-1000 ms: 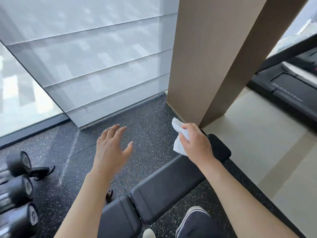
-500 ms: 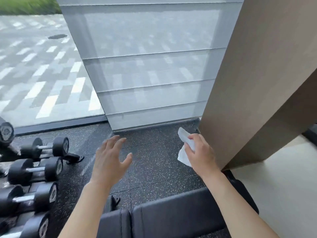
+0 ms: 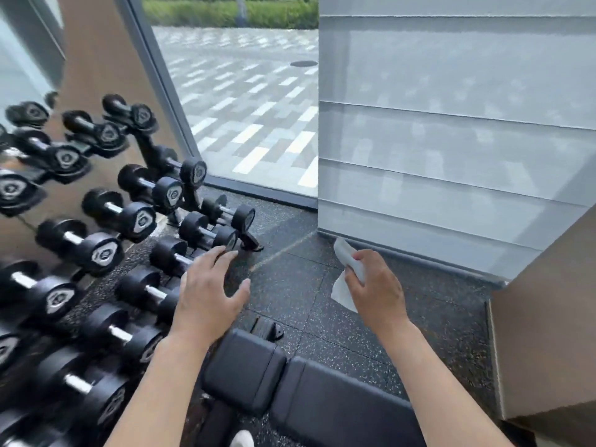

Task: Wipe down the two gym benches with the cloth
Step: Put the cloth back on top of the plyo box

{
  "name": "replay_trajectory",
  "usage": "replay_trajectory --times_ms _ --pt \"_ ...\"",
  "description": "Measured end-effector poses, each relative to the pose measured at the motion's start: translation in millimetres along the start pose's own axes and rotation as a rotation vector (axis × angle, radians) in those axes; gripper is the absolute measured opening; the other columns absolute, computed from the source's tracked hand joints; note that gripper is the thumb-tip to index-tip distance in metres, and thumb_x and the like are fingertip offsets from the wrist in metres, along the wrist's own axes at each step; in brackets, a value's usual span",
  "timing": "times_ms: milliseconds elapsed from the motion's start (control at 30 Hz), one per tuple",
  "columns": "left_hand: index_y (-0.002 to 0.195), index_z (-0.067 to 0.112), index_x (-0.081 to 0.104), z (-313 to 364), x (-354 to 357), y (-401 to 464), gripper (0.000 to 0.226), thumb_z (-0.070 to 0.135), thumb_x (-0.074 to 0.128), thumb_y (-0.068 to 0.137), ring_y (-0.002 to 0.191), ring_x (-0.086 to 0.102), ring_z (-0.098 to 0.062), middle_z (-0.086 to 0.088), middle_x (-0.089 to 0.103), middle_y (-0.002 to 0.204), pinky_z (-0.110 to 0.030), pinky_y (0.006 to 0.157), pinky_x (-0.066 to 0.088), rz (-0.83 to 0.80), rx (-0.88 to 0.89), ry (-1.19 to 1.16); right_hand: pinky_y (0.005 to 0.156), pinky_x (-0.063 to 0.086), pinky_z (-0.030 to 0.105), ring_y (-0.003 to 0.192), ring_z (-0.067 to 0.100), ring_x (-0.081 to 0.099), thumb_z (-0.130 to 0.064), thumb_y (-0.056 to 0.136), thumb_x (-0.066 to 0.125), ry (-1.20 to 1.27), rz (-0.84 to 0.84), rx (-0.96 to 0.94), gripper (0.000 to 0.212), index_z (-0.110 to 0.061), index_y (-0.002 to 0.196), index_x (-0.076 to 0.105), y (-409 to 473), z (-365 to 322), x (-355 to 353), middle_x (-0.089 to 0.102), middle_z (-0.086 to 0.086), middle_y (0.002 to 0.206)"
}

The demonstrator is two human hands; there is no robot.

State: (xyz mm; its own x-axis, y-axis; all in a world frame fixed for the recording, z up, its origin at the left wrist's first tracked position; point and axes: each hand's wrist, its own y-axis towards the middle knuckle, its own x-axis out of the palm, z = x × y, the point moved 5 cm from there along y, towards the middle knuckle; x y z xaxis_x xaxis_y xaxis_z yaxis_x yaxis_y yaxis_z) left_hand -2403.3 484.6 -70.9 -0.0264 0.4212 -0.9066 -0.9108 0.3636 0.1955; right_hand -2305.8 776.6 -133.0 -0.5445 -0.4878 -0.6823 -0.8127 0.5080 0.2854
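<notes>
A black padded gym bench (image 3: 325, 398) lies across the bottom of the view, its small seat pad (image 3: 245, 372) on the left and the long pad to the right. My right hand (image 3: 377, 288) grips a white cloth (image 3: 343, 275) in the air above the floor, beyond the bench. My left hand (image 3: 206, 291) hovers with fingers spread and holds nothing, just above the seat pad's far end. Only this one bench shows.
A rack of black dumbbells (image 3: 106, 250) fills the left side, with a mirror behind it. A glass window (image 3: 245, 101) and a grey blind (image 3: 451, 140) stand ahead. A beige pillar (image 3: 548, 333) rises at the right. The floor (image 3: 290, 285) is dark speckled rubber.
The view has swung left, bringing the dumbbell rack in and pushing the pillar to the right edge. Both hands keep their pose, the right still gripping the cloth.
</notes>
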Motion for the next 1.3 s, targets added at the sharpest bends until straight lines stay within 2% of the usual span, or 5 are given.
replay_trajectory --times_ms 233,367,600,967,1300 --pt "0.146 0.018 0.059 -60 -66 -85 0.059 0.039 0.073 0.093 0.144 0.042 -0.03 -0.003 0.052 0.154 -0.057 0.118 0.038 0.134 -0.215 0.084 0.059 0.036 0.017 0.067 -0.003 0.055 -0.032 0.097 0.064 0.078 -0.146 -0.183 0.017 -0.029 0.11 0.053 -28 -83 40 0.059 -0.014 0.092" --pt "0.143 0.018 0.06 -82 -92 -126 0.055 0.042 0.068 0.094 0.143 0.043 -0.032 -0.004 0.052 0.153 -0.058 0.116 0.039 0.19 -0.278 0.1 0.063 0.034 0.013 0.073 -0.005 0.054 -0.035 0.099 0.06 0.111 -0.202 -0.248 0.016 -0.031 0.112 0.052 -53 -123 54 0.057 -0.017 0.102" --pt "0.143 0.018 0.06 -148 -158 -242 0.068 0.056 0.055 0.087 0.143 0.044 -0.032 -0.005 0.054 0.151 -0.058 0.118 0.039 0.275 -0.376 0.114 0.068 0.044 0.026 0.075 -0.003 0.055 -0.038 0.098 0.059 0.167 -0.278 -0.374 0.017 -0.034 0.112 0.052 -142 -220 93 0.057 -0.018 0.106" --pt "0.144 0.016 0.061 -282 -254 -469 0.075 0.059 0.046 0.085 0.143 0.045 -0.032 -0.007 0.054 0.151 -0.054 0.119 0.038 0.375 -0.65 0.183 0.074 0.039 0.03 0.084 0.008 0.056 -0.04 0.1 0.056 0.249 -0.474 -0.588 0.019 -0.034 0.116 0.05 -330 -393 170 0.056 -0.018 0.119" --pt "0.148 0.018 0.057 -341 -293 -609 0.059 0.041 0.067 0.095 0.147 0.038 -0.028 -0.005 0.049 0.157 -0.053 0.123 0.033 0.469 -0.881 0.17 0.068 0.045 0.032 0.08 0.006 0.055 -0.04 0.099 0.055 0.285 -0.635 -0.776 0.017 -0.034 0.113 0.049 -446 -495 217 0.056 -0.018 0.113"
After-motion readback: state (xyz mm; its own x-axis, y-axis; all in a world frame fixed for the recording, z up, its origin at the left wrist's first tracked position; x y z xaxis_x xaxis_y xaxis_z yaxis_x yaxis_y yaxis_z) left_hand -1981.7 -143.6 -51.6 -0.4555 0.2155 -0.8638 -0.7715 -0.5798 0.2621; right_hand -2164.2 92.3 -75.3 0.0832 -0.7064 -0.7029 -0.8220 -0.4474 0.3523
